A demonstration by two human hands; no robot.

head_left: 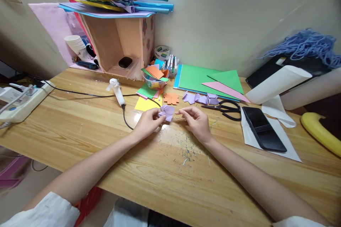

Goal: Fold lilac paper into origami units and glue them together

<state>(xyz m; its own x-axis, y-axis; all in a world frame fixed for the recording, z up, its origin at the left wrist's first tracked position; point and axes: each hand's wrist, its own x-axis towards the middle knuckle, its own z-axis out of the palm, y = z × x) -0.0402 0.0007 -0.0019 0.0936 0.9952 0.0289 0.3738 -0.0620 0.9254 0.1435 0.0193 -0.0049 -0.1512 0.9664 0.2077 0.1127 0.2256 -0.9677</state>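
Note:
Between the thumb and fingers of my left hand point(148, 123) is a small folded piece of purple paper point(168, 112), held just above the table. My right hand point(197, 122) is closed in a loose pinch to the right of that paper, its fingertips a small gap away. Whether anything sits in that pinch is too small to make out. Beyond my hands lie an orange paper flower point(171, 98) and several folded purple paper pieces point(200, 98). Black-handled scissors point(225, 108) rest beyond my right hand.
A white glue gun point(117, 92) stands left with its cord trailing. Yellow paper point(148, 104) and a paper-filled bowl point(156, 79) are behind my left hand. Green sheets point(202, 78) lie at the back. A phone point(263, 128) and a power strip point(26, 101) occupy the sides.

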